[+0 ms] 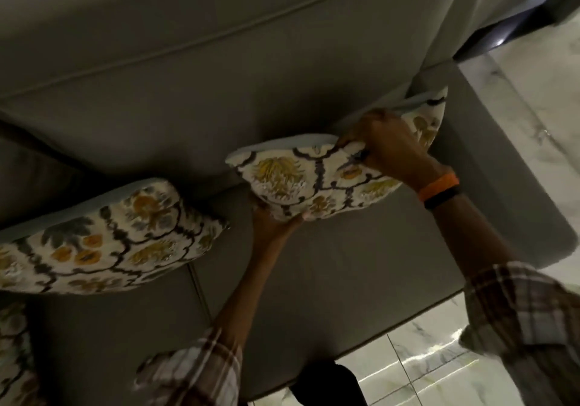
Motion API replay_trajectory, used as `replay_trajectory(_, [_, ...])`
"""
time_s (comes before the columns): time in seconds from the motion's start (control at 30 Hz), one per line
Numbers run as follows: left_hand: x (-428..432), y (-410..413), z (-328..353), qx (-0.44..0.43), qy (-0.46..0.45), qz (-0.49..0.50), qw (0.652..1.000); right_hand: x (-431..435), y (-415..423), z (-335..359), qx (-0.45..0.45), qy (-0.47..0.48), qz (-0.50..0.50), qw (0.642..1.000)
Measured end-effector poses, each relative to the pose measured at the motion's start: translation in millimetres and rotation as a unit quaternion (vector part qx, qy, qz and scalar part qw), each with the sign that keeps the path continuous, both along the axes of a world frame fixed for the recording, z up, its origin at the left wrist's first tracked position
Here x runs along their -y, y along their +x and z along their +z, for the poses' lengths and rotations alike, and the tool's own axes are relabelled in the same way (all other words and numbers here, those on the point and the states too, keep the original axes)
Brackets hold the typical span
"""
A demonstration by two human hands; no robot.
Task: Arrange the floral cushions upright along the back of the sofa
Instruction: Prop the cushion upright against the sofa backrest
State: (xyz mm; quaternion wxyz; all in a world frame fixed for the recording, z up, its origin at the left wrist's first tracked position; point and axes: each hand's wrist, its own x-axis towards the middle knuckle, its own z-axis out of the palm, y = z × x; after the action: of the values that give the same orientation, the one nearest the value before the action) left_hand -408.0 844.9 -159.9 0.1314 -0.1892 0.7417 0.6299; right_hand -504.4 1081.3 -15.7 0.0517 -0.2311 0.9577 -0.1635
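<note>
Against the sofa backrest point(219, 85) at its right end, your right hand point(386, 145) pinches the floral cushion point(301, 179) top edge while your left hand point(273, 220) grips underneath, keeping it upright for seating.

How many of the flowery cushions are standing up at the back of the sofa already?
One floral cushion already leans against the sofa back on the left. The second cushion is in hand: the left hand grips its lower corner, the right hand its top edge, by the sofa's right end. A third patterned piece at the far left looks unplaced.
</note>
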Motion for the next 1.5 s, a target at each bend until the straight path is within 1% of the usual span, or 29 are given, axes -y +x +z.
replay_trajectory(0.03, [-12,-12,-2,-0.051,0.005,-0.016,0.999,-18,-14,-1,-0.007,0.004,-0.008,1.000])
replay_trajectory(0.07, [-24,-28,-4,-0.073,-0.002,-0.040,0.997,-35,-27,-4,-0.011,0.011,-0.016,1.000])
replay_trajectory(0.13, [-54,-57,-3,-0.110,-0.016,-0.054,0.992,-68,-50,-13,-0.011,0.024,-0.040,0.999])
replay_trajectory(0.2, [-76,-72,-12,-0.132,0.011,-0.057,0.990,-94,-64,-27,-0.009,0.023,-0.066,0.998])
replay_trajectory(0.23, [-86,-77,-8,-0.135,0.001,-0.056,0.989,-104,-68,-34,-0.015,0.011,-0.085,0.996])
replay_trajectory(0.3, [-100,-85,-16,-0.133,0.005,-0.035,0.990,-119,-65,-52,-0.042,-0.045,-0.152,0.986])
replay_trajectory(0.33, [-102,-88,-24,-0.133,0.001,-0.020,0.991,-123,-59,-61,-0.058,-0.090,-0.207,0.972])
replay_trajectory(0.37, [-103,-88,-25,-0.129,-0.003,-0.014,0.992,-129,-51,-74,-0.074,-0.142,-0.268,0.950])
replay_trajectory(0.4, [-103,-86,-33,-0.128,0.006,-0.017,0.992,-131,-42,-84,-0.086,-0.195,-0.324,0.922])
replay_trajectory(0.43, [-102,-86,-37,-0.119,0.016,-0.028,0.992,-135,-33,-99,-0.078,-0.255,-0.374,0.888])
replay_trajectory(0.47, [-100,-87,-44,-0.119,0.024,-0.041,0.992,-138,-25,-114,-0.038,-0.326,-0.413,0.849])
replay_trajectory(0.5, [-98,-89,-43,-0.118,0.033,-0.051,0.991,-141,-18,-128,0.031,-0.401,-0.431,0.808])
replay_trajectory(0.53, [-97,-92,-46,-0.119,0.041,-0.058,0.990,-143,-13,-141,0.104,-0.442,-0.423,0.784])
replay_trajectory(0.57, [-96,-95,-47,-0.112,0.047,-0.062,0.991,-143,-11,-152,0.163,-0.457,-0.408,0.773])
replay_trajectory(0.63, [-96,-97,-52,-0.109,0.050,-0.081,0.989,-150,-15,-167,0.207,-0.444,-0.388,0.781])
replay_trajectory(0.67, [-98,-97,-54,-0.112,0.051,-0.091,0.988,-155,-19,-168,0.199,-0.443,-0.381,0.787])
replay_trajectory(0.77, [-109,-90,-60,-0.123,0.048,-0.114,0.985,-169,-27,-170,0.152,-0.450,-0.396,0.785])
replay_trajectory(0.83, [-121,-93,-58,-0.125,0.046,-0.114,0.984,-176,-22,-173,0.122,-0.444,-0.403,0.791])
replay_trajectory(0.93, [-131,-104,-51,-0.117,0.041,-0.100,0.987,-170,-4,-177,0.141,-0.412,-0.413,0.800])
replay_trajectory(1.0, [-124,-104,-49,-0.114,0.012,-0.102,0.988,-157,12,-177,0.134,-0.393,-0.428,0.803])
replay_trajectory(1.07, [-106,-92,-53,-0.085,-0.009,-0.113,0.990,-131,33,-180,0.093,-0.366,-0.457,0.805])
replay_trajectory(1.1, [-94,-82,-54,-0.074,-0.040,-0.131,0.988,-113,46,-183,0.080,-0.340,-0.489,0.800])
replay_trajectory(1.17, [-67,-55,-53,-0.054,-0.114,-0.185,0.975,-66,76,-189,0.102,-0.270,-0.547,0.786])
replay_trajectory(1.2, [-49,-37,-52,-0.045,-0.154,-0.210,0.965,-40,92,-192,0.114,-0.230,-0.551,0.794])
replay_trajectory(1.23, [-31,-18,-53,-0.051,-0.202,-0.238,0.949,-15,108,-196,0.116,-0.189,-0.536,0.815])
replay_trajectory(1.3, [13,22,-61,-0.076,-0.289,-0.306,0.904,41,141,-203,0.118,-0.119,-0.478,0.862])
replay_trajectory(1.37, [59,58,-70,-0.078,-0.337,-0.358,0.867,97,171,-206,0.128,-0.080,-0.422,0.894])
replay_trajectory(1.43, [112,95,-75,-0.074,-0.360,-0.376,0.851,160,202,-207,0.137,-0.063,-0.368,0.918])
replay_trajectory(1.5, [165,129,-78,-0.082,-0.368,-0.378,0.846,221,232,-209,0.159,-0.060,-0.330,0.928])
